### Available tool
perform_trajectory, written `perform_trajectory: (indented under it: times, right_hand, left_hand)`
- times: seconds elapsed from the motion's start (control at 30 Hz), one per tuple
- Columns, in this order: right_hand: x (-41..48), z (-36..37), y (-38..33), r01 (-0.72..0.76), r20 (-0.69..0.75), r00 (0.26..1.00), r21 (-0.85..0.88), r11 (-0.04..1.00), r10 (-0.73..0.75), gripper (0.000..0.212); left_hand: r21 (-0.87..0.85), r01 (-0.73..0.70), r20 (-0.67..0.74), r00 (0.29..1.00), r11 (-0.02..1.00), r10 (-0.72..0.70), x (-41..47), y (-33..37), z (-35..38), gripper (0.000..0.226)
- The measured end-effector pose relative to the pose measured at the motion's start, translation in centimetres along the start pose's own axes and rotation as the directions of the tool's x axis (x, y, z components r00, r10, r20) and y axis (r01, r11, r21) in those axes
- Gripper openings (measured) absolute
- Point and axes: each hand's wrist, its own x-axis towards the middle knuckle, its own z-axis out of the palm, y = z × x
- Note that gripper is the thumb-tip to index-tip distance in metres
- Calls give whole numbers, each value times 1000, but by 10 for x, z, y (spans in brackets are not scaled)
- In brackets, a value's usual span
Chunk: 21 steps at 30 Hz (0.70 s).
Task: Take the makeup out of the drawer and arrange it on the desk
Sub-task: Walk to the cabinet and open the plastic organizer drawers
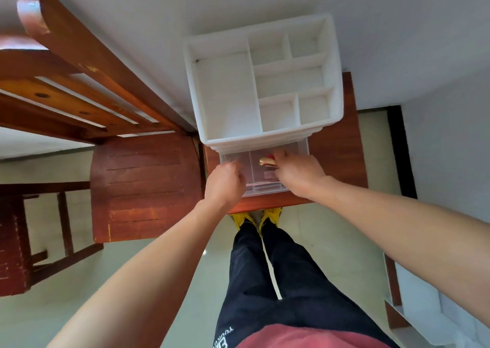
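clear plastic drawer (249, 162) standing pulled out from under a white plastic compartment organiser (265, 132), with both hands reaching into it.

the person's right hand (298, 172) is pinching a shiny gold makeup tube (266, 161) with a red end, holding it over the drawer's right compartment, just below the organiser's front edge. the left hand (225, 183) is hanging over the drawer's left compartment with its fingers curled; whether they are gripping anything cannot be told. the two hands are sitting apart, with the drawer's middle divider showing between them. small pinkish items, too blurred to name, are lying in the drawer near its front. the organiser is sitting on a small reddish-brown wooden desk (342, 148) against a white wall. a reddish wooden slatted chair (143, 178) is standing just left of the desk.
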Motion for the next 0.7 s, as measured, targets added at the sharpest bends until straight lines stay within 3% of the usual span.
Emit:
perform_trajectory:
  times: [0.1,0.2,0.3,0.4,0.47,0.53,0.6,0.7]
  right_hand:
    - [-22,-7,13,-48,-107,992,152,987,64,20]
    - [-40,-6,33,-173,-232,940,305,936,249,13]
    - [-52,3,53,-394,-187,841,430,812,507,15]
    - [-52,20,60,-536,31,730,645,545,683,24]
    - [-50,30,53,-504,250,684,842,195,685,28]
    - [-50,37,46,-478,456,633,866,-147,626,27]
    - [-50,40,40,-489,538,612,834,-258,580,26]
    - [-47,43,38,-485,566,587,818,-308,579,25]
  left_hand:
    - [40,16,95,995,999,-20,12,11,4,17]
    - [52,-44,174,984,998,34,27,23,17,33]
    - [100,-128,287,953,987,94,40,36,36,37]
    - [136,-176,352,929,975,119,51,46,51,30]
    - [192,-197,389,915,961,110,57,48,57,34]
    - [247,-217,430,898,944,94,64,51,62,26]
    - [272,-233,461,883,934,86,69,51,65,16]
    - [291,-280,486,867,915,111,71,51,65,18]
